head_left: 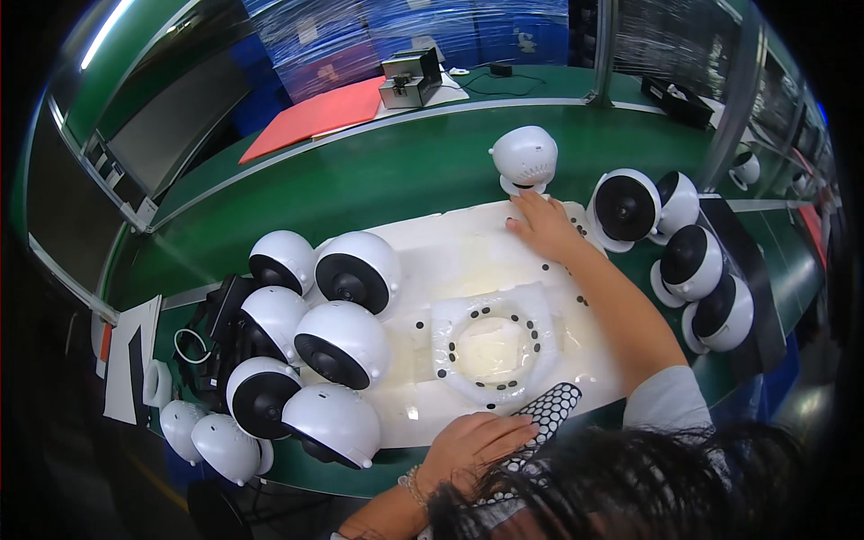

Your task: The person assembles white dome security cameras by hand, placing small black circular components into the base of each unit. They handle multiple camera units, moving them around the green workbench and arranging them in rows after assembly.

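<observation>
Across the white rectangular board (427,247), the loosely open right hand (547,227) meets a white spherical camera (525,155); nearside lies the left hand (470,450), hold unclear.

At the back, film-wrapped blue boxes (517,27) stand side by side. On the green shelf (565,83) before them, a flat red sheet (315,117) lies beside a small metal case (405,90), with a black adapter (500,68) farther right. A metal post (605,45) rises near a black tray (675,102), and a lit tube lamp (105,33) glows at upper left
</observation>
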